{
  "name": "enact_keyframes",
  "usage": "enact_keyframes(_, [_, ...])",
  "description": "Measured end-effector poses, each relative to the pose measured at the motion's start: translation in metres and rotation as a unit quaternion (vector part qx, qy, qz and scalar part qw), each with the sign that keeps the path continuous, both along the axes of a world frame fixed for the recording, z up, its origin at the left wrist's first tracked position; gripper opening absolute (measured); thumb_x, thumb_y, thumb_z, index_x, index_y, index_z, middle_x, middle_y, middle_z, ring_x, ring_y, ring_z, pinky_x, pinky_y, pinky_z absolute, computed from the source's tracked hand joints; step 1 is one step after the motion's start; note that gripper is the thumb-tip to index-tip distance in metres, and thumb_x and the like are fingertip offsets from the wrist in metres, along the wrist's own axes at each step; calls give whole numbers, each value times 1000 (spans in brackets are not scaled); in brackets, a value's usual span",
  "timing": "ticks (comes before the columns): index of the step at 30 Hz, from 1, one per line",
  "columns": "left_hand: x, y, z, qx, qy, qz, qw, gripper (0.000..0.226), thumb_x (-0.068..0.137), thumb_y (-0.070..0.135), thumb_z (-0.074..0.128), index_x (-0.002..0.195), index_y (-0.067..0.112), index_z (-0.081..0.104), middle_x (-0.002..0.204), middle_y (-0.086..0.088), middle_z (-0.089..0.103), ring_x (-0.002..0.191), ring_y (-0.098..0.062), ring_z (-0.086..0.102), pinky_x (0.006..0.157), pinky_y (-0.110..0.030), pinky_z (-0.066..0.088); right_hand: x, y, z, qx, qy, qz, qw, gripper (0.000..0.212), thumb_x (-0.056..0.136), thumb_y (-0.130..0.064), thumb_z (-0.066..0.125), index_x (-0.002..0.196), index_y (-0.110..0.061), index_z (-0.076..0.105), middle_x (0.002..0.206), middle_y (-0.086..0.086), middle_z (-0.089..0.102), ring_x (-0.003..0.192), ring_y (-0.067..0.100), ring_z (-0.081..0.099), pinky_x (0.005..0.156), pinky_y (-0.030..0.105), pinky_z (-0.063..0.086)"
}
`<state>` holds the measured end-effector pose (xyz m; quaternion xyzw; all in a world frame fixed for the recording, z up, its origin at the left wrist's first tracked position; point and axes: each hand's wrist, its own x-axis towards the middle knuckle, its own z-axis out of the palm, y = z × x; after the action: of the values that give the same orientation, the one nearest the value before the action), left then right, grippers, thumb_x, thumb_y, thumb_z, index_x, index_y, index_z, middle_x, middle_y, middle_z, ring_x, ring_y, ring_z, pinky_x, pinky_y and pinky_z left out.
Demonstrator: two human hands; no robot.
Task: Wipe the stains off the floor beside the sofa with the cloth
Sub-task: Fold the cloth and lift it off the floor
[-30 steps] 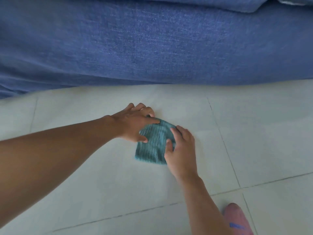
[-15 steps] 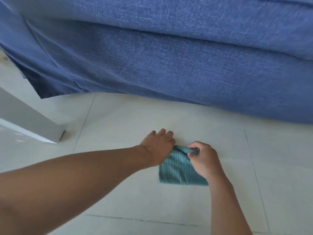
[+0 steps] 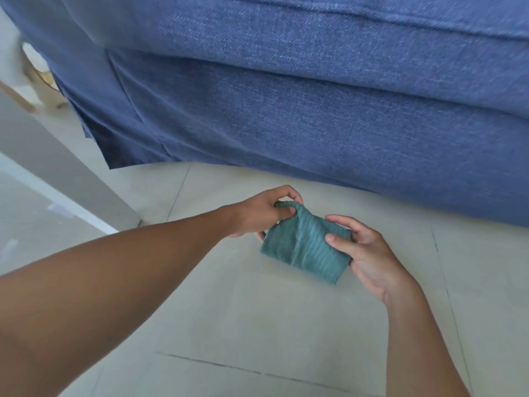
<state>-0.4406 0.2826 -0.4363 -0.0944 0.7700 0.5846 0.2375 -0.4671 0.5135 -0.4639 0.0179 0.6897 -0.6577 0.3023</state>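
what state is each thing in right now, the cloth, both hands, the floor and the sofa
cloth: folded, held between both hands, whether it touches the floor cannot be told
left hand: pinching the cloth's upper left corner
right hand: gripping the cloth's right edge, thumb on top
floor: pale tiles, no clear stain visible
sofa: blue fabric, standing just behind the hands

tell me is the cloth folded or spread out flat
Folded: the teal cloth is a small, doubled-over pad, pinched between the left hand and right hand.

Teal cloth, blue sofa
The ribbed teal cloth (image 3: 303, 247); woven denim-blue sofa (image 3: 315, 110); pale grey tiled floor (image 3: 257, 325).
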Motion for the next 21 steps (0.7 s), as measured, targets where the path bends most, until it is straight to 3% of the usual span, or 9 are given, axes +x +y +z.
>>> enact_keyframes(4, [21, -33, 12, 31, -27, 8, 999, 29, 97, 19, 64, 122, 33, 59, 122, -9, 63, 90, -29, 74, 63, -41, 62, 7, -24, -2, -1, 4, 30, 1000, 38, 84, 7, 72, 108, -22, 76, 114, 12, 74, 100, 25, 72, 91, 48, 56])
enact_keyframes(8, [44, -55, 19, 43, -13, 32, 998, 40, 91, -1, 66, 119, 27, 69, 126, -4, 60, 103, -25, 71, 63, -38, 62, 12, -56, 3, 32, 26, 41, 998, 32, 85, 1, 74, 103, -25, 77, 110, 12, 73, 95, 26, 71, 84, 45, 58])
enact_keyframes(14, [63, -100, 71, -56, 7, 111, 992, 43, 87, -2, 67, 122, 23, 68, 119, -10, 66, 87, -17, 68, 57, -27, 57, 4, -126, 59, 36, 85, 127, 988, 29, 85, -2, 74, 96, -29, 79, 110, 16, 74, 92, 23, 72, 92, 46, 57])
enact_keyframes(18, [68, -122, 142, -100, 60, 173, 978, 41, 85, -2, 68, 118, 22, 69, 103, -9, 68, 77, -17, 63, 62, -29, 51, -6, -167, 136, 25, 172, 189, 966, 28, 85, -5, 75, 95, -30, 79, 106, 12, 77, 90, 19, 71, 93, 43, 56])
enact_keyframes(21, [74, -126, 206, -129, 91, 191, 969, 41, 84, 0, 69, 121, 20, 69, 95, -14, 67, 70, -20, 63, 56, -26, 52, -8, -182, 205, -1, 216, 228, 949, 27, 85, -2, 75, 95, -27, 79, 106, 12, 77, 91, 20, 71, 91, 40, 57])
